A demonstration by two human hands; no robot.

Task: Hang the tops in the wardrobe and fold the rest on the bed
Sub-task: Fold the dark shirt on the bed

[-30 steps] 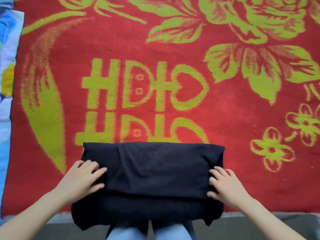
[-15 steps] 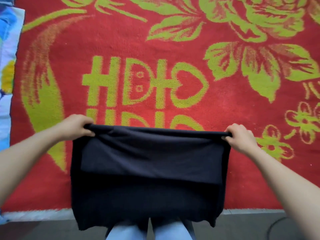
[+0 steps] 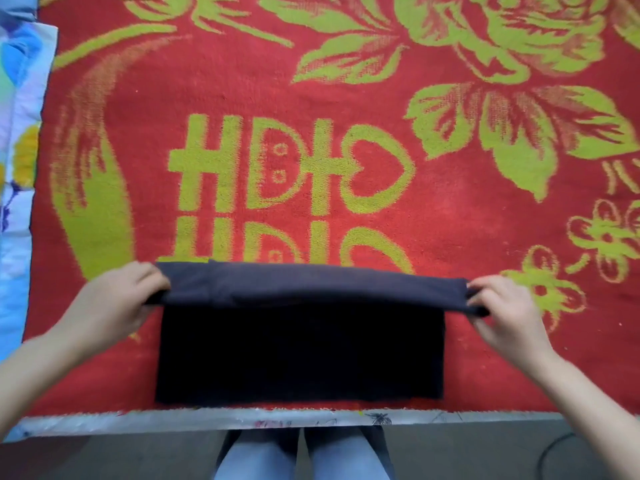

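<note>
Two corners of folded black cloth garment [image 3: 301, 355] pinched: left grip [image 3: 114, 303] curled round its left corner, right grip [image 3: 502, 310] round its right; red flowered blanket [image 3: 450, 220] beneath.

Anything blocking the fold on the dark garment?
Nothing visible. Left hand and right hand grip the dark garment at the ends of its raised fold; nothing lies on its flat lower part or the red blanket around it.
</note>
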